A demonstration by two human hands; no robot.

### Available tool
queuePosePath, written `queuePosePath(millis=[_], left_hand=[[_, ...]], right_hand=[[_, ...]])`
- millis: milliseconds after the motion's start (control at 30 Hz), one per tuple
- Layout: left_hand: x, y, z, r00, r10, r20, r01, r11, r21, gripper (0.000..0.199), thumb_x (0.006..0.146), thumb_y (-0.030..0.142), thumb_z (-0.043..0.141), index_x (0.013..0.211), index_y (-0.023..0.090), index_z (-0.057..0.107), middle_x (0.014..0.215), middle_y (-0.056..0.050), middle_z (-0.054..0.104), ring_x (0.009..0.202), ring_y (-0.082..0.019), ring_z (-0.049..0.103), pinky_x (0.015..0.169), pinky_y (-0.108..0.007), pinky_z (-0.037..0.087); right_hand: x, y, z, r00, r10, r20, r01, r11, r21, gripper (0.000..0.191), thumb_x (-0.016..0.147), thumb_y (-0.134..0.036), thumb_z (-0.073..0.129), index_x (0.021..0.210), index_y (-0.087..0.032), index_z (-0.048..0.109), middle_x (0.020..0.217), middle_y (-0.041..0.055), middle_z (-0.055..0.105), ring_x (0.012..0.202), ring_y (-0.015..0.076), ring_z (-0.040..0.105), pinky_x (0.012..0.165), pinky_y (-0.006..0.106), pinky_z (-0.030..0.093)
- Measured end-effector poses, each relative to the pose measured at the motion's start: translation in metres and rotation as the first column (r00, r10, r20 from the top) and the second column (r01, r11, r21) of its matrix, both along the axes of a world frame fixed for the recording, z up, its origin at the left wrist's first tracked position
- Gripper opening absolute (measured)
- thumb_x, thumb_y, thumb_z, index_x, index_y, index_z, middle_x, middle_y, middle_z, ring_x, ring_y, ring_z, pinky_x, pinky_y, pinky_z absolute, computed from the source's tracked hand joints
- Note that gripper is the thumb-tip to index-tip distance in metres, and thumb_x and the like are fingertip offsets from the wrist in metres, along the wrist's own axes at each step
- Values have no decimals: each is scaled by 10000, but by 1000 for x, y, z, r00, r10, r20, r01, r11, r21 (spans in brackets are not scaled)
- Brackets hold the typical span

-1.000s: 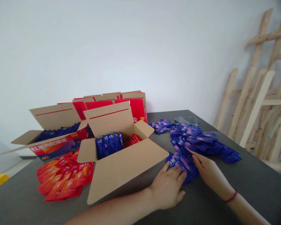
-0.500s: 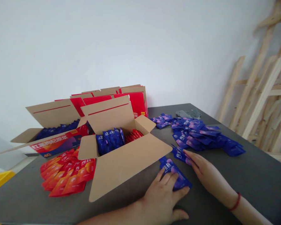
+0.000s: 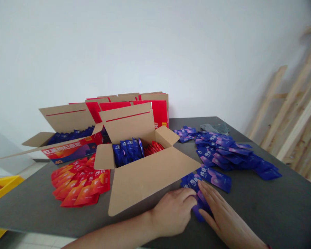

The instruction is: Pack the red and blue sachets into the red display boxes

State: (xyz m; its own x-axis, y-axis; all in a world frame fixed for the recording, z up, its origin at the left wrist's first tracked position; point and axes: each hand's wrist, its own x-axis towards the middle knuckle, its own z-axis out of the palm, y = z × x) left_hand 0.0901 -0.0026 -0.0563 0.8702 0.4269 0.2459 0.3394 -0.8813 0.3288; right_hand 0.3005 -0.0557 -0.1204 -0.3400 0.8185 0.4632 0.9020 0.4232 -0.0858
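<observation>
Several blue sachets [image 3: 189, 180] with white lettering overlap on the dark table in front of me, partly covered by both hands. My left hand [image 3: 173, 211] has its fingers curled in at the left edge of these sachets, closed on them; its fingertips are partly hidden. My right hand [image 3: 219, 211] lies over their right side, fingers stretched and close together, thumb apart. Just beyond the right fingers, another blue sachet [image 3: 219, 179] lies flat. To the left stands an open carton [image 3: 150, 183], holding upright blue sachets [image 3: 129, 150] and red sachets [image 3: 153, 148].
A large heap of blue sachets [image 3: 223, 152] lies at right, with crumpled clear plastic [image 3: 215, 128] behind. Fanned red sachets [image 3: 85, 185] lie at left before a second open carton [image 3: 72, 148]. More red cartons [image 3: 160, 112] stand behind. Wooden frames [image 3: 298, 103] lean at right.
My right hand has moved left and toward me onto the sachets beside my left hand. The left fingers have curled from lying flat. More sachets now overlap there. The view has shifted slightly.
</observation>
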Motion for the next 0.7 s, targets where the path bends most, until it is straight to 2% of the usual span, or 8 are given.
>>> queuePosePath(millis=[67, 133, 233, 300, 433, 567, 700], left_hand=[[3, 10, 5, 998, 30, 54, -31, 999, 17, 276, 889, 136, 416, 1125, 140, 559, 1237, -111, 569, 1167, -205, 534, 1038, -314, 424], [10, 19, 5, 993, 59, 98, -61, 998, 19, 338, 915, 168, 412, 1239, 125, 497, 1323, -127, 523, 1256, -203, 473, 1086, -333, 385], [25, 25, -4, 995, 52, 88, -53, 999, 10, 541, 931, 308, 472, 1401, 75, 338, 1480, -163, 371, 1382, -231, 332, 1154, -370, 292], [32, 25, -13, 998, 13, 54, -13, 1000, 7, 647, 919, 405, 508, 1440, 85, 296, 1517, -153, 316, 1412, -255, 276, 1169, -398, 253], [36, 23, -22, 997, -81, -12, 81, 997, -7, 521, 965, 430, 427, 1410, 163, 384, 1485, -98, 393, 1395, -240, 316, 1171, -421, 227], [35, 24, -21, 996, -79, -34, 78, 997, -23, 475, 971, 414, 417, 1393, 195, 418, 1467, -89, 420, 1377, -241, 349, 1155, -429, 253], [36, 24, -22, 997, -78, -24, 78, 997, -10, 458, 965, 412, 430, 1368, 196, 448, 1439, -95, 453, 1347, -249, 393, 1135, -428, 284]], right_hand=[[-1, -3, -1, 1000, -10, -6, 10, 1000, -20, 723, 919, -391, 497, 1511, -159, 153, 1498, 153, 355, 1357, 283, 371, 1018, 472, 479], [1, -4, -1, 999, -20, -32, 19, 999, -26, 733, 926, -381, 483, 1522, -176, 109, 1512, 143, 333, 1364, 283, 359, 1028, 471, 468], [11, -3, 0, 996, -46, -74, 47, 999, 17, 684, 943, -348, 450, 1520, -180, 122, 1511, 135, 338, 1363, 277, 364, 1043, 462, 450], [22, 0, 3, 993, -82, -80, 85, 996, 39, 640, 956, -341, 422, 1513, -183, 150, 1501, 133, 354, 1357, 270, 375, 1041, 461, 448], [43, 8, 7, 985, -160, -60, 162, 986, 33, 591, 968, -361, 391, 1494, -178, 195, 1454, 135, 418, 1323, 251, 422, 1041, 460, 446], [56, 20, 6, 984, -176, -6, 176, 982, 66, 541, 964, -341, 388, 1455, -141, 280, 1424, 150, 450, 1298, 249, 447, 1041, 451, 445], [63, 34, 0, 979, -185, 81, 181, 982, 57, 476, 941, -310, 413, 1389, -150, 425, 1428, 141, 455, 1281, 286, 463, 1021, 495, 450]])
